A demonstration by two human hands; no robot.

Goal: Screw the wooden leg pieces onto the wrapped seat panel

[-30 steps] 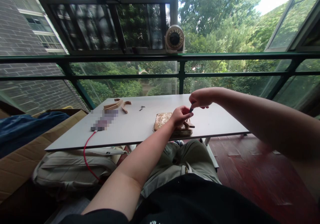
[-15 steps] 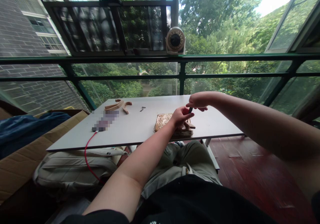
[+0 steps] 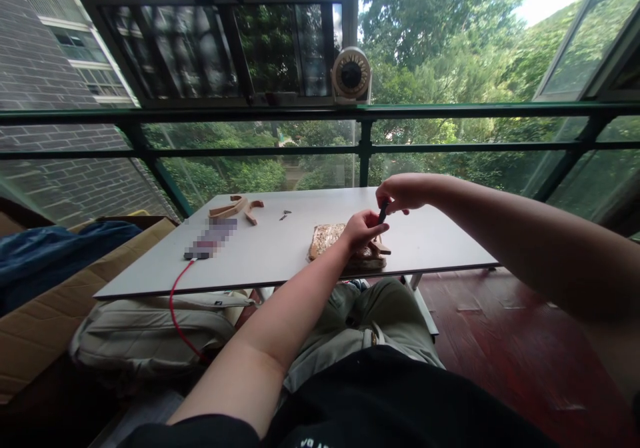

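Note:
My right hand (image 3: 399, 193) is closed from above round the dark handle of what looks like a screwdriver (image 3: 383, 212), held nearly upright. My left hand (image 3: 363, 229) pinches the lower part of the same tool between thumb and fingers. Below the hands lies a speckled brown and white slab (image 3: 327, 238), which looks wrapped in clear film, near the table's front edge. A small wooden piece (image 3: 381, 249) juts out at the slab's right side, under the tool. The tool's tip and most of that wooden piece are hidden by my left hand.
Curved wooden parts (image 3: 240, 209) lie at the back left of the white table (image 3: 270, 255). Small dark metal bits (image 3: 285, 215) are beside them. A blurred-out device (image 3: 213, 238) with a red cable (image 3: 173, 301) lies at left. A round fan (image 3: 351, 75) stands at the railing.
My right hand has lifted slightly and shows more of the dark handle. My left hand stays at nearly the same spot over the slab. The view has shifted a little.

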